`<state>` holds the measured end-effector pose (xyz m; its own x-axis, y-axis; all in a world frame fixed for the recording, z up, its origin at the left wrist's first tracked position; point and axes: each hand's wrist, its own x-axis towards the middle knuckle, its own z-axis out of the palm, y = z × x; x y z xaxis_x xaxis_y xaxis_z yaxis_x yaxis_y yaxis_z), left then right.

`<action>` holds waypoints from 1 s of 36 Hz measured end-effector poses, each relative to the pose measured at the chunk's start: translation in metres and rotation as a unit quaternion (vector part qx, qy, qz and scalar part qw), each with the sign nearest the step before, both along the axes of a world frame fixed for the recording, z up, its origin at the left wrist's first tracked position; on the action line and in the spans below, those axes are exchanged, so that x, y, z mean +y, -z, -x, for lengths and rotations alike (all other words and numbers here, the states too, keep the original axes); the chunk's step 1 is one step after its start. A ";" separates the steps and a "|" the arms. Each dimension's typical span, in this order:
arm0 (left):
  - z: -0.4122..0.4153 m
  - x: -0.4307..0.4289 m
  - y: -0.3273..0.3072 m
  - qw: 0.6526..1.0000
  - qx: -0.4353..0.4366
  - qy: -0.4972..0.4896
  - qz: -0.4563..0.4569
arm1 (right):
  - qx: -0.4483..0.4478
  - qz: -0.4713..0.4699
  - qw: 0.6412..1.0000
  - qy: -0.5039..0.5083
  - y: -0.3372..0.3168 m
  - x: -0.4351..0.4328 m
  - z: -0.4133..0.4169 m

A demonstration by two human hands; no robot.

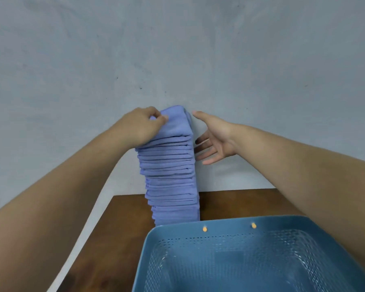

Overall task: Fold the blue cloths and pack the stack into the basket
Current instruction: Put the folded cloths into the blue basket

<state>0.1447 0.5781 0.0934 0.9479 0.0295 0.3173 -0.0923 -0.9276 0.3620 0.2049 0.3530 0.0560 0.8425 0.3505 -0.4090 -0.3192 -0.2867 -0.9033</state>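
A tall stack of folded blue cloths (171, 171) stands on the brown table (118, 228) against the wall, just behind the basket. My left hand (143, 127) rests on the stack's upper left side, fingers curled and pinching the top cloth. My right hand (213, 142) is spread open just right of the stack's upper part, fingertips near its edge and holding nothing. The blue perforated plastic basket (177, 230) sits at the front right with nothing inside it.
A grey wall (177, 49) rises directly behind the table. The table's left edge runs diagonally at the lower left. Two small orange pegs (204, 229) sit on the basket's far rim.
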 end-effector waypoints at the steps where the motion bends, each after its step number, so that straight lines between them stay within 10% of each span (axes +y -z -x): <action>1: -0.004 0.001 0.006 0.999 0.047 0.004 0.005 | 0.008 0.005 1.000 -0.006 0.000 0.005 -0.002; 18: 0.005 -0.007 0.031 0.993 0.060 0.071 0.067 | 0.012 -0.065 0.997 0.030 0.015 0.027 -0.001; 29: 0.054 -0.023 0.020 0.925 -0.193 0.012 0.329 | -0.138 -0.203 0.968 0.042 -0.030 0.006 0.050; 36: 0.072 -0.025 -0.005 0.871 0.006 0.111 0.479 | -0.215 -0.217 0.952 -0.010 -0.072 -0.037 0.102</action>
